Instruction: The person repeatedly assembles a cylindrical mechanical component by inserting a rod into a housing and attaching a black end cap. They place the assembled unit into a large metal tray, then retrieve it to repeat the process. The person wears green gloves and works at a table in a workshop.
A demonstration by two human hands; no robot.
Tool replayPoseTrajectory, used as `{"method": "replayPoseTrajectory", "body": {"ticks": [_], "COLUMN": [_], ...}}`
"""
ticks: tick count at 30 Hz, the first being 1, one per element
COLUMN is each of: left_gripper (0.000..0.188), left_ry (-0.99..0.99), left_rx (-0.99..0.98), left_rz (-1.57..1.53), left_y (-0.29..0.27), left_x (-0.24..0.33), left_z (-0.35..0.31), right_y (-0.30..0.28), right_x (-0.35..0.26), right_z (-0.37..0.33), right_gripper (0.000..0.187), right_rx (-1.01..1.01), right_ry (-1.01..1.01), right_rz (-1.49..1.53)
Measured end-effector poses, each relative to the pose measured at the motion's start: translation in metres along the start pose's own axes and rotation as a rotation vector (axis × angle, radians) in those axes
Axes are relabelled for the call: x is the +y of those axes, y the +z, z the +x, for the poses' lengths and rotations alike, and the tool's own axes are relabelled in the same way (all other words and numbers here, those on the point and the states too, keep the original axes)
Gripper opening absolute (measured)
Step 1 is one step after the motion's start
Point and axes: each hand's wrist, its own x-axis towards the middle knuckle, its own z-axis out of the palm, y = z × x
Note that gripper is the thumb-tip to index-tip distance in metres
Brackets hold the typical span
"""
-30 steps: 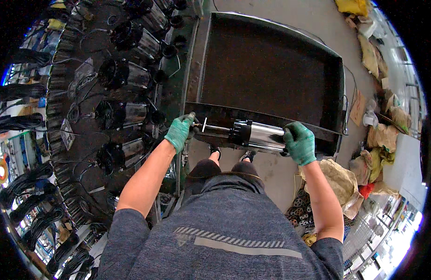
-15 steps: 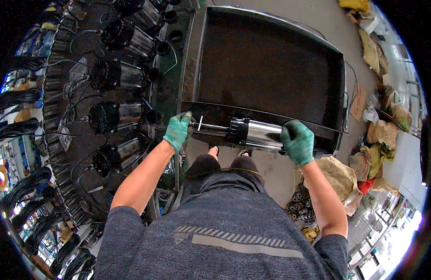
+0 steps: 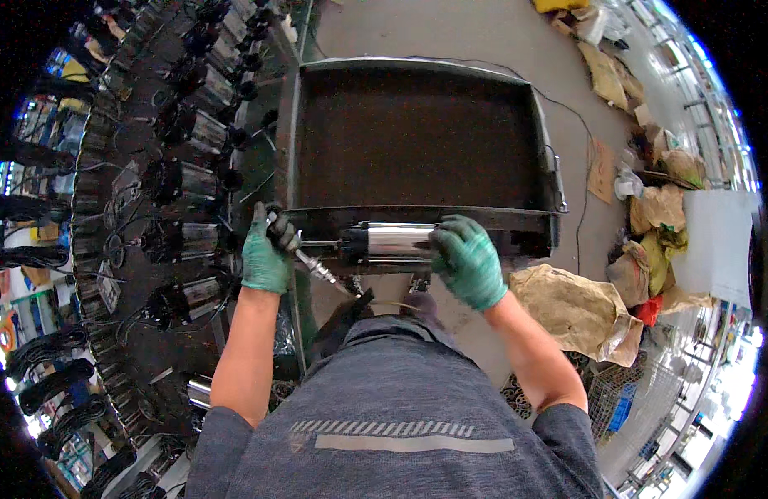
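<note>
My left hand (image 3: pixel 266 258), in a green glove, is closed round a slim tool with a silver shaft (image 3: pixel 317 268) that slants down toward my legs; its exact kind is unclear. Beside it, the thin rod (image 3: pixel 319 243) of a pump motor (image 3: pixel 394 242) points left. The motor lies on its side along the near edge of the dark tray, with a shiny steel cylinder and a black end. My right hand (image 3: pixel 467 259), gloved too, has its fingers curled over the cylinder's right part. The motor's right end is partly hidden behind that hand.
A large dark metal tray (image 3: pixel 294 137) lies ahead, with a cable (image 3: pixel 580 125) on the floor to its right. Several similar motors (image 3: pixel 184 181) stand in rows at the left. Sacks (image 3: pixel 571 314) and a flat brown cardboard piece (image 3: pixel 601 170) lie at the right.
My left hand has left the rod's end and now has the silver-shafted tool. The right hand has shifted leftward in view and turned over the cylinder. My view has also shifted.
</note>
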Motion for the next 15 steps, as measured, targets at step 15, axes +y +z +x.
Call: {"method": "replayPoseTrajectory", "body": {"ticks": [15], "left_gripper": [0.028], "left_ry": [0.013], "left_rx": [-0.47], "left_rz": [0.976], "left_y": [0.164], "left_x": [-0.172], "left_z": [-0.06], "right_y": [-0.114], "right_x": [0.128], "right_z": [-0.232], "right_gripper": [0.021], "right_rx": [-0.035], "right_ry": [1.046], "right_rz": [-0.009]}}
